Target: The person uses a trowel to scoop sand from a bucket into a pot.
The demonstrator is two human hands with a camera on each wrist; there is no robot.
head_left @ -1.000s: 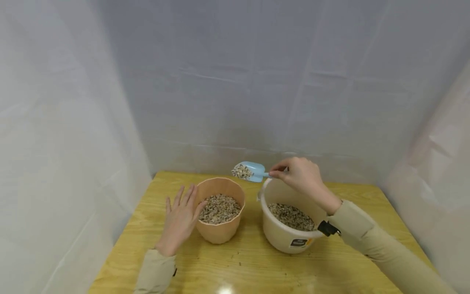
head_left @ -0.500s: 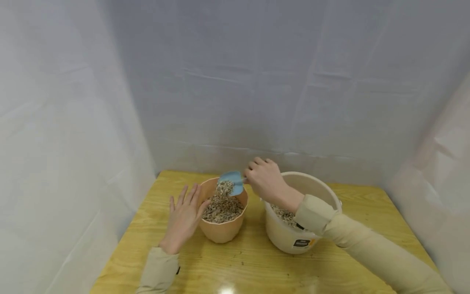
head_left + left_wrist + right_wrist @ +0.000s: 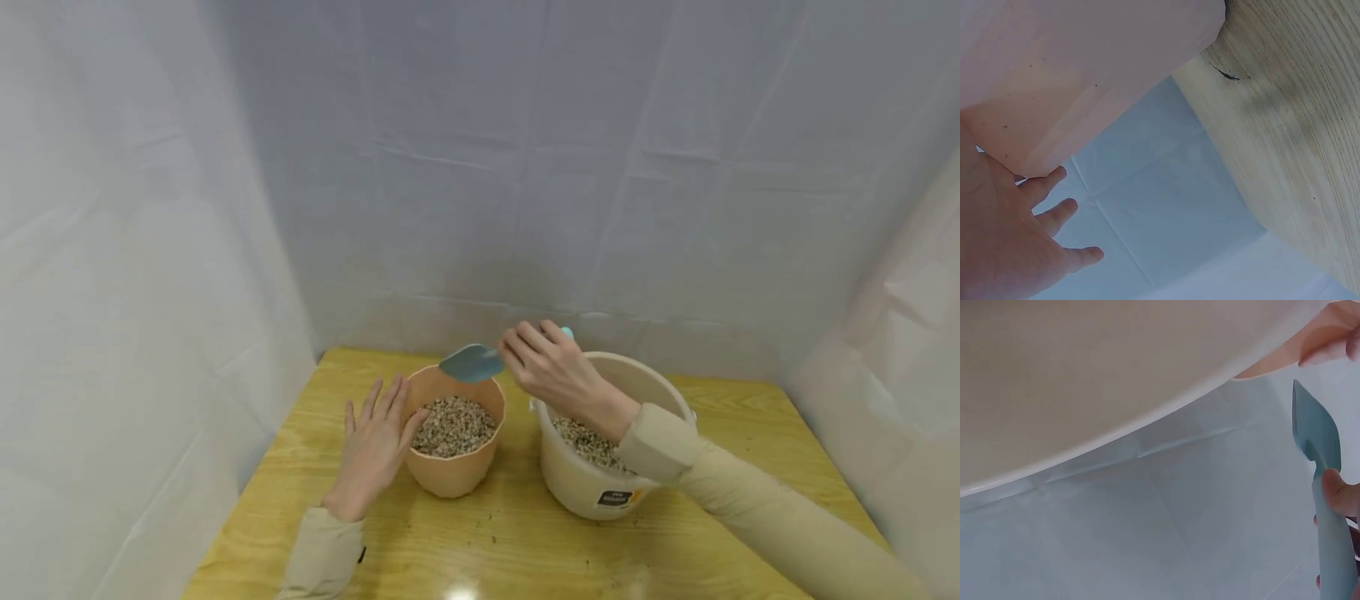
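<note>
Blue scoop (image 3: 472, 363) in right hand (image 3: 551, 371), above pot (image 3: 454, 467)

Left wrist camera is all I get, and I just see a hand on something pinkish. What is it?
Observer: It's a peach pot with pebbles inside. The left hand rests flat against its side.
Operator: Where's the other hand?
Observer: The right hand holds a blue scoop above the pot's far rim.
Operator: Is the scoop full?
Observer: I see only the scoop's blue back and no pebbles on it.
Operator: Is there another pot?
Observer: Yes, a cream bucket stands right of the pot on the wooden table, with pebbles in it too.
</note>
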